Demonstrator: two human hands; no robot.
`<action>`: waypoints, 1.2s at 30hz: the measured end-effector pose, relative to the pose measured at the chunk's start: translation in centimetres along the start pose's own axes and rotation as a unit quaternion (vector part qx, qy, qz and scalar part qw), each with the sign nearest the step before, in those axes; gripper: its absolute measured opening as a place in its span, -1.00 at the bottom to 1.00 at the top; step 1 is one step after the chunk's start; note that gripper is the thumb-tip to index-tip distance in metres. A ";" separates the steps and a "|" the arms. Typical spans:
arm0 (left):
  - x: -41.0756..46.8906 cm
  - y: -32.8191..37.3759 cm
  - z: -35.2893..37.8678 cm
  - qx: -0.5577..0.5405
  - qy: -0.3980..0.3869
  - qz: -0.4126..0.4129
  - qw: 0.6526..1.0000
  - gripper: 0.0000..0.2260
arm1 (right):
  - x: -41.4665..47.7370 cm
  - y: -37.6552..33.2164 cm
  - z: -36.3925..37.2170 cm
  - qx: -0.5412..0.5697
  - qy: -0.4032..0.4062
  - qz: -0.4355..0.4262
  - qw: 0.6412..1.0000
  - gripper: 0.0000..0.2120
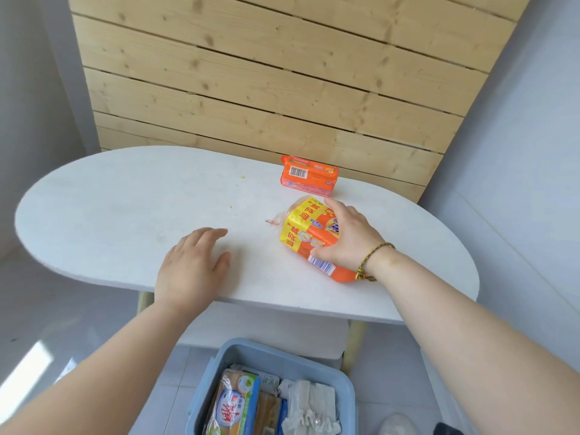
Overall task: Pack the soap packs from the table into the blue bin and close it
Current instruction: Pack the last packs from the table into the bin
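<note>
An orange and yellow soap pack (pixel 306 235) lies on the white table (pixel 125 208) at the right. My right hand (pixel 348 238) grips it from above, fingers over the far side and thumb on the near end. A second orange soap pack (pixel 309 175) sits further back by the wooden wall. My left hand (pixel 193 265) rests flat on the table near its front edge, holding nothing. The blue bin (pixel 343 387) stands open on the floor below the table, with several soap packs (pixel 235 403) inside.
A wooden slat panel (pixel 266 73) stands behind the table. A lower white shelf (pixel 266 328) sits under the tabletop above the bin. Small yellow crumbs (pixel 241 176) dot the table. A pale object (pixel 398 425) lies on the floor right of the bin.
</note>
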State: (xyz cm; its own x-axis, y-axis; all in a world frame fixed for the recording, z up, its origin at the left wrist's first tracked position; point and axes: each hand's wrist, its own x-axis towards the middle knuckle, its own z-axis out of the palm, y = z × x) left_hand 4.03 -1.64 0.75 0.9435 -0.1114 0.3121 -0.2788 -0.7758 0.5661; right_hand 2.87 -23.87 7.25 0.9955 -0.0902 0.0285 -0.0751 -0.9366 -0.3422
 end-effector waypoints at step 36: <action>-15.2 -9.3 14.3 -0.030 -0.305 -0.314 0.899 -0.44 | -10.9 2.1 24.9 0.047 -0.181 0.343 0.921 -0.22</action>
State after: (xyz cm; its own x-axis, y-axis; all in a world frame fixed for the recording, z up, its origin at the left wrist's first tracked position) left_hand -5.16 -1.62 -20.11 0.8360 0.0031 -0.5487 0.3508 -0.7720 0.5301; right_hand -6.74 -16.40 -17.20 0.6711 -0.5141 -0.5342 -0.7046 -0.6663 -0.2439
